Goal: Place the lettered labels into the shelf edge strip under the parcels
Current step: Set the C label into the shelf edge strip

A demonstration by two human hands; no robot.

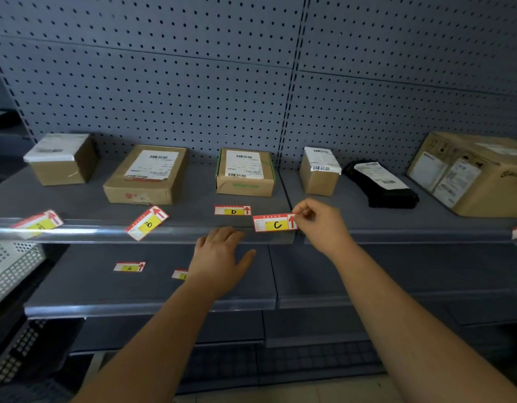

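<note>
Label C (274, 224), pinched at its arrow end by the right hand (319, 225) and held level at the shelf edge strip (176, 232), right of label D (233, 210); left hand (219, 257) open, fingers on the strip; for clean seating, tuck lower edge first.

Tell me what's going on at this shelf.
A person's right hand pinches the C label by its arrowed end, holding it at the edge strip. The open left hand is at the strip beside it. Labels A, B and D lie loose on that shelf; G and E lie below.
</note>
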